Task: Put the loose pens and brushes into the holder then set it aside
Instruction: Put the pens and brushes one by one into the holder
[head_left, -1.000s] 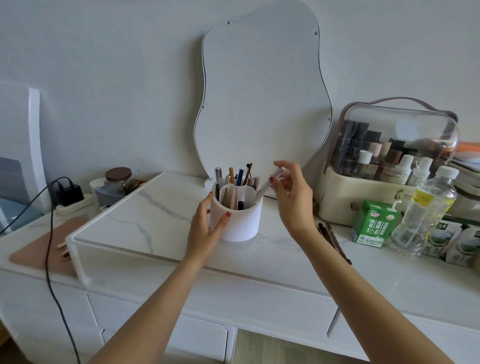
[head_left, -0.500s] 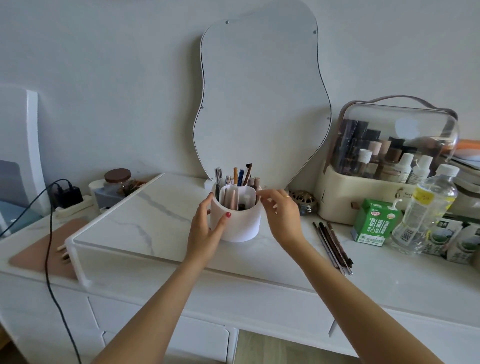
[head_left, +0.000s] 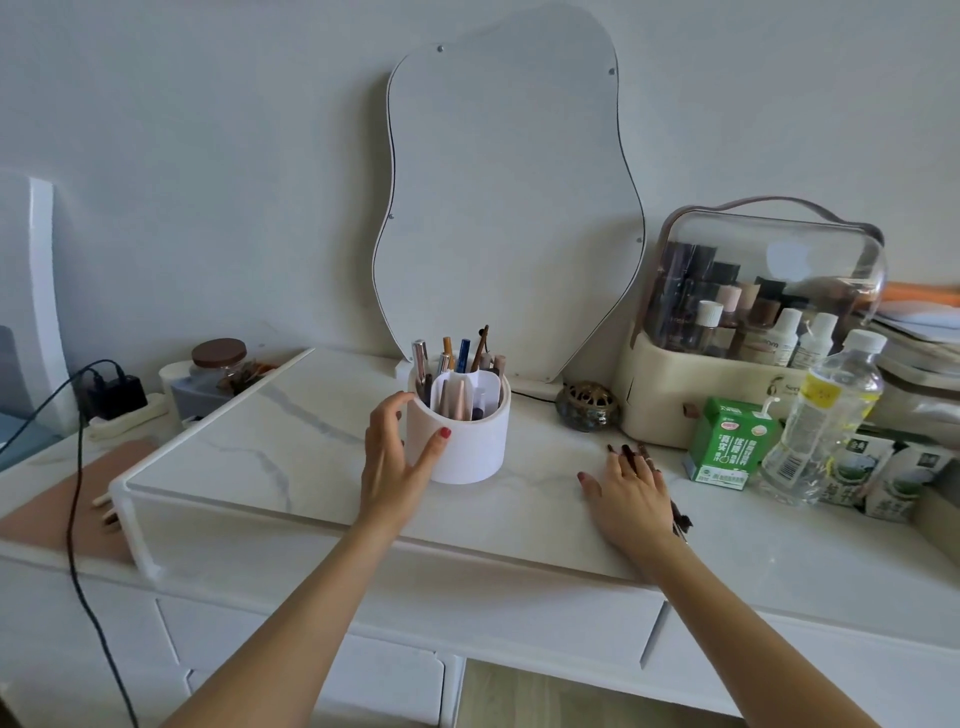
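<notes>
A white round holder (head_left: 470, 447) with inner compartments stands upright on the raised marble-look shelf (head_left: 249, 457). Several pens and brushes (head_left: 462, 356) stick out of it. My left hand (head_left: 389, 457) grips the holder's left side, thumb across its front. To the right, my right hand (head_left: 626, 493) lies palm down with fingers spread over a bunch of loose dark brushes (head_left: 681, 521) on the tabletop. Only the brush ends show past my fingers and wrist.
A wavy mirror (head_left: 509, 208) leans on the wall behind the holder. A small bronze pot (head_left: 587, 405), a cosmetics case (head_left: 753, 332), a green carton (head_left: 730, 441) and a water bottle (head_left: 826, 415) crowd the right. A jar (head_left: 218, 358) and a black cable (head_left: 78, 467) are at left.
My right hand dropped a pen into the holder, then moved right and down onto the loose brushes. My left hand stayed on the holder.
</notes>
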